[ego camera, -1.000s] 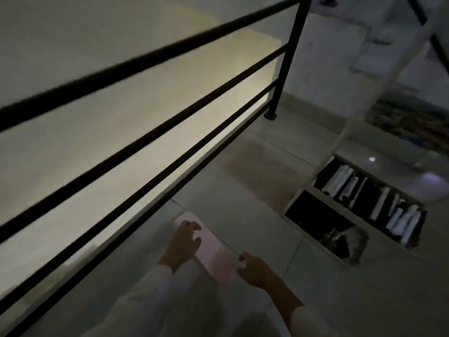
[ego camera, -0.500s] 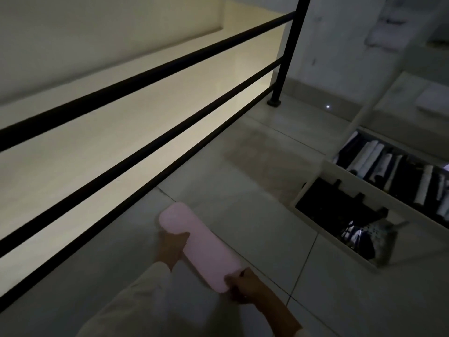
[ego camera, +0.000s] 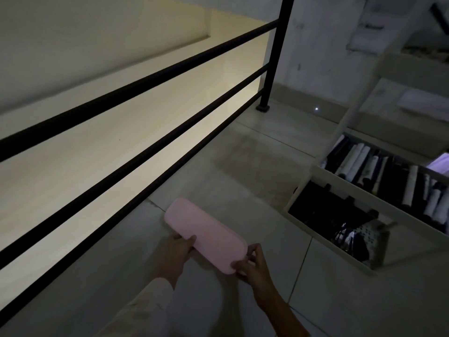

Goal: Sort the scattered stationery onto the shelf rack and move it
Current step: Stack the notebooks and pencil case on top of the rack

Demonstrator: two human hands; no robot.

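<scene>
Head camera, dim room: my left hand grips the long edge of a pink pencil case, thumb on top, while my right hand pinches its near rounded end. The smooth, oblong case is held low over pale, glossy floor tiles. A black metal railing runs along my left, with a lit cream wall beyond it. To my right stands the white shelf rack, its trays packed with dark and white stick-shaped items.
</scene>
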